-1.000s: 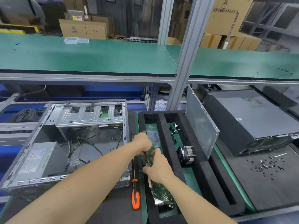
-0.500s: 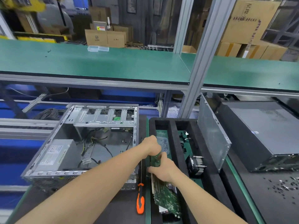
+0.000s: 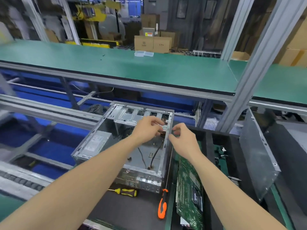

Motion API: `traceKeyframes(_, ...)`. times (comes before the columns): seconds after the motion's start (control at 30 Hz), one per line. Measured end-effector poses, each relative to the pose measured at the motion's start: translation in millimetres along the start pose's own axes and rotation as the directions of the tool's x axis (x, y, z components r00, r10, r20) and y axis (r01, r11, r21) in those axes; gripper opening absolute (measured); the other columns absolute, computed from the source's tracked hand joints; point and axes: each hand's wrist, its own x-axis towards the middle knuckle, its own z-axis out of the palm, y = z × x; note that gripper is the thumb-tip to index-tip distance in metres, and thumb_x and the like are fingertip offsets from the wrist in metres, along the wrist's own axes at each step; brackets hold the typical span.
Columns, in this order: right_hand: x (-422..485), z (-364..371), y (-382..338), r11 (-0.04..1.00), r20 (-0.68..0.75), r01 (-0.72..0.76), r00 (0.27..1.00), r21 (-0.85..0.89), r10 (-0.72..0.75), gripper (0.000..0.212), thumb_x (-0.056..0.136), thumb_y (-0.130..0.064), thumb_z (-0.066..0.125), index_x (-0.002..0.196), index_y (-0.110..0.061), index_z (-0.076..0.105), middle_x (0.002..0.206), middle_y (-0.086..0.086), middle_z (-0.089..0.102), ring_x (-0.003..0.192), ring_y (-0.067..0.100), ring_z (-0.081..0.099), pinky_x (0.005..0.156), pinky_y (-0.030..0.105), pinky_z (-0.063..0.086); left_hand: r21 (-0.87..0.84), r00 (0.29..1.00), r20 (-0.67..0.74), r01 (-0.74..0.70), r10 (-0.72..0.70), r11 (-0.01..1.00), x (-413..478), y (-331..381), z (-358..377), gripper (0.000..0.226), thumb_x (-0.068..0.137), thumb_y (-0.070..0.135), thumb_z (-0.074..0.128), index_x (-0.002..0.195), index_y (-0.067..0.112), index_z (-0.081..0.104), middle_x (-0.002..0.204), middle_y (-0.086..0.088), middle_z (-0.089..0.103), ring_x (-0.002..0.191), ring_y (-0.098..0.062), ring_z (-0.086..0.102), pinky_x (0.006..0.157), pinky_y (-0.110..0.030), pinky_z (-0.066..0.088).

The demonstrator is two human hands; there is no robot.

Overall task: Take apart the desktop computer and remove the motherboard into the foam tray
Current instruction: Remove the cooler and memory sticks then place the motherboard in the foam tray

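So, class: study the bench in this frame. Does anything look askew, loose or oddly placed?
Two things. The grey side panel stands on edge, leaning at the foam tray's right rather than lying flat. The motherboard sits tilted in the tray's slot. The orange-handled screwdriver lies loose beside the open case.

Factory floor, indoor light. Green-topped shelf (image 3: 149, 70) runs across on grey aluminium posts (image 3: 259, 63); a clear plastic box (image 3: 143, 53) sits on it. Cardboard boxes (image 3: 152, 42) stacked behind, more at far right (image 3: 297, 52). Yellow machinery (image 3: 93, 14) at back left. Blue panels (image 3: 54, 150) and metal rails (image 3: 49, 112) below the shelf.
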Motion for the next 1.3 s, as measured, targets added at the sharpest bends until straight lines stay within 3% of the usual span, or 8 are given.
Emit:
traceKeyframes(0.2, -10, 35, -51, 0.989, 0.0, 0.148, 0.989, -0.019, -0.148, 0.009, 0.094, -0.024, 0.065, 0.103, -0.022, 0.069, 0.094, -0.01, 0.069, 0.086, 0.008, 0.064, 0.072, 0.022, 0.046, -0.077, 0.999, 0.045, 0.012, -0.009, 0.997, -30, -36, -49, 0.019, 0.092, 0.006, 0.059, 0.099, 0.018, 0.072, 0.081, -0.004, 0.077, 0.067, -0.021, 0.073, 0.059, -0.035, 0.061)
traceKeyframes(0.37, -29, 70, -80, 0.984, 0.038, 0.173, 0.984, -0.033, -0.172, 0.002, 0.094, -0.025, 0.067, 0.094, -0.026, 0.068, 0.082, -0.013, 0.068, 0.076, -0.001, 0.061, 0.06, 0.011, 0.046, -0.342, 0.929, 0.371, 0.142, -0.005, 0.929, -50, -63, -87, 0.02, 0.099, 0.025, 0.064, 0.096, 0.005, 0.064, 0.075, -0.016, 0.068, 0.056, -0.03, 0.065, 0.044, -0.029, 0.051)
traceKeyframes(0.53, -52, 98, -100, 0.988, 0.095, 0.138, 0.987, -0.067, -0.131, 0.016, 0.088, -0.016, 0.067, 0.093, -0.031, 0.068, 0.086, -0.012, 0.071, 0.081, 0.004, 0.065, 0.07, 0.024, 0.051, -0.265, 0.621, 0.784, 0.337, -0.001, 0.904, -70, -93, -116, 0.046, 0.101, 0.041, 0.053, 0.102, -0.002, 0.07, 0.108, -0.035, 0.069, 0.096, -0.043, 0.073, 0.077, -0.045, 0.062)
traceKeyframes(0.7, -87, 114, -102, 0.991, 0.028, 0.101, 0.995, -0.085, -0.099, 0.009, 0.093, -0.025, 0.064, 0.089, -0.032, 0.068, 0.078, -0.01, 0.071, 0.072, 0.009, 0.069, 0.067, 0.025, 0.054, -0.032, 0.343, 0.939, 0.188, -0.035, 0.982, -92, -114, -119, 0.04, 0.107, 0.01, 0.039, 0.141, -0.002, 0.055, 0.142, -0.019, 0.06, 0.135, -0.035, 0.056, 0.113, -0.047, 0.044)
traceKeyframes(0.87, -124, 111, -85, 0.997, 0.082, 0.035, 0.996, -0.068, -0.03, 0.008, 0.096, -0.026, 0.06, 0.089, -0.026, 0.064, 0.068, -0.002, 0.072, 0.053, 0.008, 0.069, 0.052, 0.029, 0.053, 0.389, 0.474, 0.856, -0.325, -0.208, 0.862, -119, -129, -88, 0.047, 0.105, 0.021, 0.05, 0.152, 0.018, 0.049, 0.151, 0.005, 0.052, 0.124, -0.01, 0.052, 0.094, -0.006, 0.042)
traceKeyframes(0.93, -137, 109, -73, 0.994, 0.115, 0.009, 0.993, -0.108, 0.004, 0.01, 0.096, -0.029, 0.059, 0.089, -0.026, 0.064, 0.066, -0.002, 0.073, 0.056, 0.008, 0.069, 0.056, 0.031, 0.055, 0.5, 0.597, 0.786, -0.461, -0.161, 0.733, -127, -140, -76, 0.039, 0.102, 0.025, 0.05, 0.141, 0.019, 0.056, 0.139, -0.005, 0.059, 0.117, -0.022, 0.056, 0.096, -0.024, 0.047)
traceKeyframes(1.17, -163, 104, -18, 0.939, 0.114, -0.135, 0.977, -0.317, 0.179, 0.023, 0.097, -0.035, 0.058, 0.108, -0.02, 0.072, 0.105, -0.001, 0.073, 0.098, 0.02, 0.064, 0.076, 0.028, 0.045, 0.754, 0.871, 0.492, -0.419, -0.012, 0.507, -148, -191, -39, 0.043, 0.1, 0.019, 0.05, 0.142, 0.015, 0.041, 0.134, -0.009, 0.049, 0.118, -0.033, 0.058, 0.097, -0.045, 0.049)
traceKeyframes(1.3, -169, 114, 2, 0.905, 0.169, -0.262, 0.928, -0.335, 0.331, 0.037, 0.1, -0.036, 0.055, 0.127, -0.011, 0.055, 0.123, 0.011, 0.063, 0.086, 0.02, 0.056, 0.07, 0.031, 0.045, 0.775, 0.907, 0.413, -0.398, 0.083, 0.491, -153, -208, -25, 0.046, 0.101, 0.023, 0.054, 0.142, 0.015, 0.035, 0.132, -0.008, 0.056, 0.112, -0.03, 0.061, 0.09, -0.041, 0.049)
